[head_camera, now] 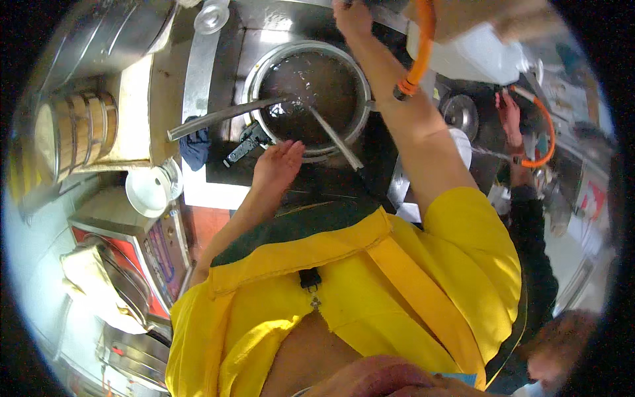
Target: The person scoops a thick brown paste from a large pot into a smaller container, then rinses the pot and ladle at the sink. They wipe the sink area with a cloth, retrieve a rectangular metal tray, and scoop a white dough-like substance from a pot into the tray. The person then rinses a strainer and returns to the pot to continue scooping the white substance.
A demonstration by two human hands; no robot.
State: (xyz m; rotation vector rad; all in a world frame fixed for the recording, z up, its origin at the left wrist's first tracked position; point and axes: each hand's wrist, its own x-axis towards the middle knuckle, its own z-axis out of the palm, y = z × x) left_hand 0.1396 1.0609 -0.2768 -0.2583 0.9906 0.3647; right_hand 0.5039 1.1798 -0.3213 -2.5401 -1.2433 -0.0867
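Note:
A large round metal pot (253, 82) with dark liquid (327, 74) in it stands before me. My left hand (284, 161) is at the pot's near rim, holding nothing, its fingers extended. My right hand (353, 21) reaches past the pot's far right side to the top of the view; what its fingers touch cannot be made out. One long metal handle (223, 118) lies over the left rim, and a second metal handle (337, 139) over the near rim. Both reach into the liquid. A wet black pot handle (248, 144) sticks out at the lower left.
An orange hose (424, 44) hangs in front of my right forearm. A dark cloth (195, 146) lies left of the pot. Further left are a wooden bucket (79, 131) and white bowls (147, 191). At right, another person's hand (509, 114) is near a second orange hose (548, 129).

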